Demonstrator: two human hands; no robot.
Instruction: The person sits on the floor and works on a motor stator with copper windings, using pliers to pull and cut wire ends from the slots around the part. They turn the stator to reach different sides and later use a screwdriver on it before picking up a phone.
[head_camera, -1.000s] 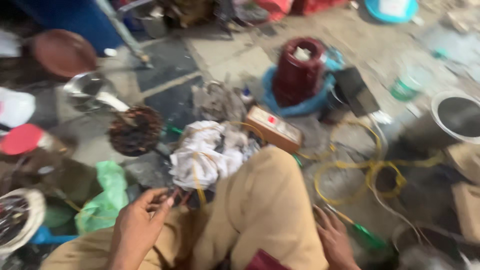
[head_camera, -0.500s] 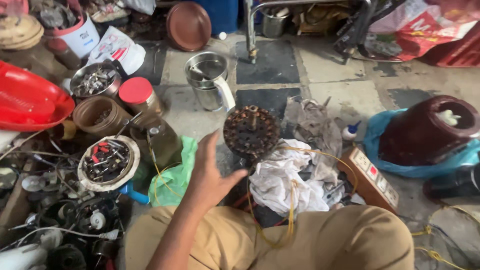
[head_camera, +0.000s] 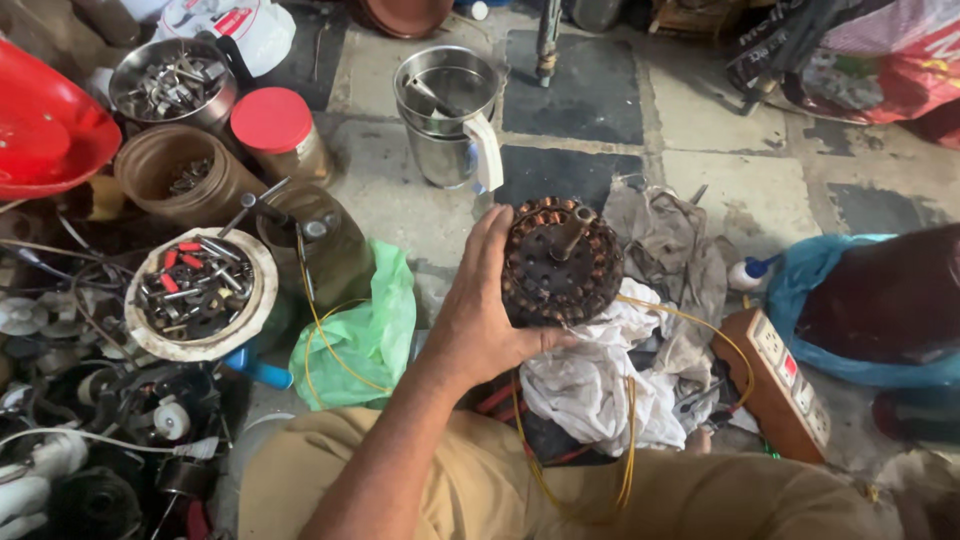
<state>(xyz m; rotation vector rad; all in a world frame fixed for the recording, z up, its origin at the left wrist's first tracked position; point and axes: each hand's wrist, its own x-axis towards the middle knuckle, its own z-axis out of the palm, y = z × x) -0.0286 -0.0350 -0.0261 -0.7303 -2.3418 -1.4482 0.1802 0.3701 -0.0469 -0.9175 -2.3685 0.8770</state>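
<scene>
From the head view, the left hand (head_camera: 478, 318) reaches forward over the person's tan-trousered knee (head_camera: 560, 490); its grip is spread and wrapped around the left side of a round motor stator (head_camera: 560, 262), fingers along the rim and thumb below, so the hand is pinching the stator between them; the stator, ringed with copper windings and with a short shaft at its centre, sits on a crumpled white cloth (head_camera: 590, 385) on the stone floor (head_camera: 720, 160); yellow wires (head_camera: 690, 325) trail from it across the cloth; the right hand is out of sight; just left of the hand lies a green plastic bag (head_camera: 365, 335); beyond it stand a steel jug (head_camera: 447, 115), a red-lidded jar (head_camera: 275, 130) and a white dish of small parts (head_camera: 200, 292); to the right lies a power strip (head_camera: 785, 385), near a dark red housing (head_camera: 890, 300) on blue plastic.
</scene>
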